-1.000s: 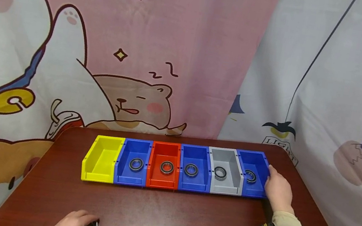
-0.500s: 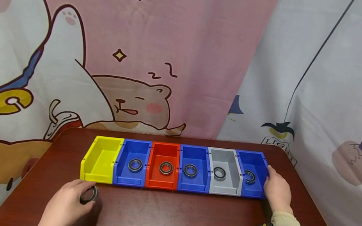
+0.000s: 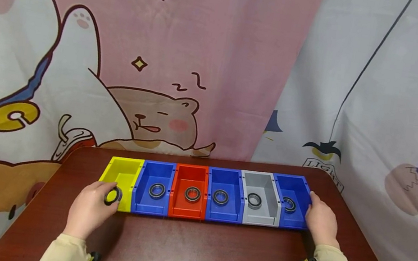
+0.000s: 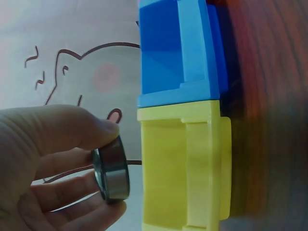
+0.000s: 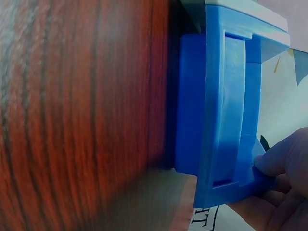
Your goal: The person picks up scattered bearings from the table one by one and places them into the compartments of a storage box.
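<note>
Between thumb and fingers, my left hand [image 3: 92, 207] pinches a ring-shaped ball bearing [image 3: 113, 196] over the front of the yellow bin [image 3: 125, 176]. In the left wrist view the bearing [image 4: 114, 171] is on edge, apart from the yellow bin [image 4: 166, 168]. At the row's far right, my right hand [image 3: 322, 219] grips the side wall of the end blue bin [image 3: 295, 185]. Its thumb lies over that wall in the right wrist view, where the blue bin [image 5: 231, 110] fills the middle.
Joined in one row are also a blue bin [image 3: 157, 172], a red bin [image 3: 192, 172], another blue bin [image 3: 224, 177] and a grey bin [image 3: 260, 182]. One bearing lies in each of these and in the end blue bin. The brown table [image 3: 205, 257] extends in front; a printed curtain [image 3: 244, 63] hangs behind.
From the table's front, my left hand has lifted the bearing and carried it forward to the yellow bin. My right hand stays at the end blue bin.
</note>
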Tool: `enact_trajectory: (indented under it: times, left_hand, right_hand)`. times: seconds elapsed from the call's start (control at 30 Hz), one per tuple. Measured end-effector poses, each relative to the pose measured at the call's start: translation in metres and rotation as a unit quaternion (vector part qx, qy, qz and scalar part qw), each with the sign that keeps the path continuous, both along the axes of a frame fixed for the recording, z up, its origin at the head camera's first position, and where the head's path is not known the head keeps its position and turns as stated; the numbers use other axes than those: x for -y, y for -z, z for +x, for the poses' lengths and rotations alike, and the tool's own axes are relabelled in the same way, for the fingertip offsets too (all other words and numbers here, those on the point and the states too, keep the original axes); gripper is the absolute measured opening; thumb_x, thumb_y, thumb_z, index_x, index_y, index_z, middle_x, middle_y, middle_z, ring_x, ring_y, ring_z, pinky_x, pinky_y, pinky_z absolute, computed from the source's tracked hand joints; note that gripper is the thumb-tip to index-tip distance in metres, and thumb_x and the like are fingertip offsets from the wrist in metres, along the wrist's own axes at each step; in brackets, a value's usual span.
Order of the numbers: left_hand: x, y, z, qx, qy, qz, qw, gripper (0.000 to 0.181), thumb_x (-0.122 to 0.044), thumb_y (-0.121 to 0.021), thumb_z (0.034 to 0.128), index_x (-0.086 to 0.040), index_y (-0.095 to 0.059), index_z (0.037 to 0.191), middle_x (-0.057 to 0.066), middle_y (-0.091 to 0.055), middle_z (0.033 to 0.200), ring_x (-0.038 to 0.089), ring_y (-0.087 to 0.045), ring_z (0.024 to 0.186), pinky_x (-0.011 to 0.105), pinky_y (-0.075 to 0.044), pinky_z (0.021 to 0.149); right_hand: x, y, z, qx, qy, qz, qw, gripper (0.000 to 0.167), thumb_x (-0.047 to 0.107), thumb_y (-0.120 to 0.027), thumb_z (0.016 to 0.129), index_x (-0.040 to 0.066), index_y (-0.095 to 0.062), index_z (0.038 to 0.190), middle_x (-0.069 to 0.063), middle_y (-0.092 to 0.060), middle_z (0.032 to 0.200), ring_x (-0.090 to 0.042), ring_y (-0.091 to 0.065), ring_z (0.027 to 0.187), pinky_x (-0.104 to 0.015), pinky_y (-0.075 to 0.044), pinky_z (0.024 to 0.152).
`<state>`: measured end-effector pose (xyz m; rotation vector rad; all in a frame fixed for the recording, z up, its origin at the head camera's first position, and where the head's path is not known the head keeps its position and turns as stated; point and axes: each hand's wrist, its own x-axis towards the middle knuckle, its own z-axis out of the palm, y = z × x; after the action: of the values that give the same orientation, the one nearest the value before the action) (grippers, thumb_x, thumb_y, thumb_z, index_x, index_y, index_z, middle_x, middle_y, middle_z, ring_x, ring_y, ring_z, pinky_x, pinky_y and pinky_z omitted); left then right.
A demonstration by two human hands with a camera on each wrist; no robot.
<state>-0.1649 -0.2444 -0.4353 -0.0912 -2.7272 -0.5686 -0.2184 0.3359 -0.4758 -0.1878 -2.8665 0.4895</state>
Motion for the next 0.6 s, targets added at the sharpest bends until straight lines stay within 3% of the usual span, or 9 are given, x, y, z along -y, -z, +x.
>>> enact_trajectory:
  times: [0.2, 0.6]
  left_hand:
    - [-0.001, 0.007, -0.019, -0.002, -0.007, 0.011, 0.9999, 0.049, -0.010, -0.080, 0.0756, 0.009, -0.066, 0.119, 0.030, -0.063, 0.114, 0.047, -0.059, 0.103, 0.060, -0.047, 0.090]
    - [-0.002, 0.028, -0.056, 0.051, -0.028, 0.013, 0.9982, 0.047, -0.008, -0.072, 0.0802, 0.010, -0.063, 0.123, 0.032, -0.060, 0.121, 0.048, -0.056, 0.110, 0.061, -0.044, 0.095]
  right_hand:
    - [0.001, 0.000, -0.001, 0.002, 0.001, -0.001, 1.0000, 0.047, 0.000, -0.051, 0.095, -0.013, -0.043, 0.139, -0.040, -0.052, 0.124, -0.055, -0.056, 0.105, -0.063, -0.047, 0.085]
    - [0.000, 0.001, 0.000, 0.005, 0.002, -0.003, 1.0000, 0.047, 0.001, -0.051, 0.095, -0.013, -0.042, 0.139, -0.040, -0.052, 0.125, -0.055, -0.056, 0.105, -0.063, -0.047, 0.085]
